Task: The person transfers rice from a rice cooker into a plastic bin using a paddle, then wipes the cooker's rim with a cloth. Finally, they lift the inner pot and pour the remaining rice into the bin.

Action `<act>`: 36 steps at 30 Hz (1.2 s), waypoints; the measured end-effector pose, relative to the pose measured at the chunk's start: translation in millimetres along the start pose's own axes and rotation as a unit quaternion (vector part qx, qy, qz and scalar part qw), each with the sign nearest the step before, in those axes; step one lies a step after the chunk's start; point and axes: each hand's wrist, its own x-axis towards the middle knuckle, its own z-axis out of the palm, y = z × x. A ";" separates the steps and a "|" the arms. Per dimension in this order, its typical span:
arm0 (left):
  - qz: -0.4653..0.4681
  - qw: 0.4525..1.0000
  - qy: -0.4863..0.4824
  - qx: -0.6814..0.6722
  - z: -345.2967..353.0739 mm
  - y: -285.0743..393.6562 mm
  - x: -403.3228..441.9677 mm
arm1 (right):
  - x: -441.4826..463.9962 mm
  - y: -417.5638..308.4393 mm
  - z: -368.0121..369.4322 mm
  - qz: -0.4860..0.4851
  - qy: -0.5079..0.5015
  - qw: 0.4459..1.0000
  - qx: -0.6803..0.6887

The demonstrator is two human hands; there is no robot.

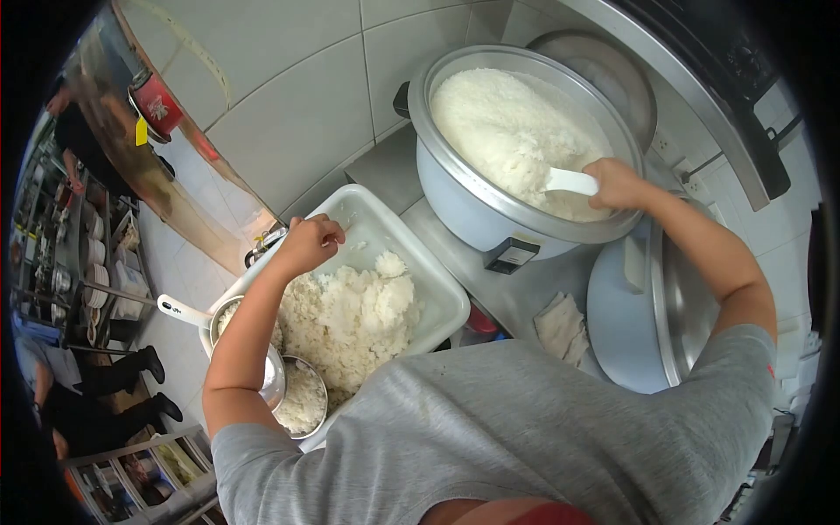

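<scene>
My right hand (615, 185) is closed around the handle of a white rice paddle (569, 181). The paddle's blade is sunk in the white rice (503, 122) inside a large rice cooker pot (455, 197). On the left, a white tub (437, 293) holds a loose heap of cooked rice (350, 311). My left hand (311, 245) is at the tub's far left rim, fingers curled inward over the edge. Below that forearm, a handled strainer (197, 315) and a metal bowl of rice (304, 398) sit in the tub.
A second rice cooker (621, 306) stands to the right, beside a folded cloth (561, 328) on the steel counter. A round lid (604, 83) leans behind the first cooker. Shelves with stacked plates (98, 284) and other people (87, 385) are at far left.
</scene>
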 end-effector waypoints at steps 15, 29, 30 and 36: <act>-0.062 0.988 0.081 -0.113 -29.7 0.8 -73.1 | -37.4 -3.9 -52.7 0.059 0.048 0.987 0.138; -0.098 0.966 0.176 -0.163 -34.5 -23.1 -187.1 | -25.4 -208.5 8.8 -0.107 0.074 0.959 -0.250; -0.107 0.964 0.179 -0.167 -33.7 -21.4 -195.1 | -8.6 -234.1 38.1 -0.058 0.001 0.949 -0.309; -0.153 0.930 0.271 -0.196 -30.6 -22.3 -258.1 | 22.3 -291.5 142.9 -0.081 -0.095 0.894 -0.430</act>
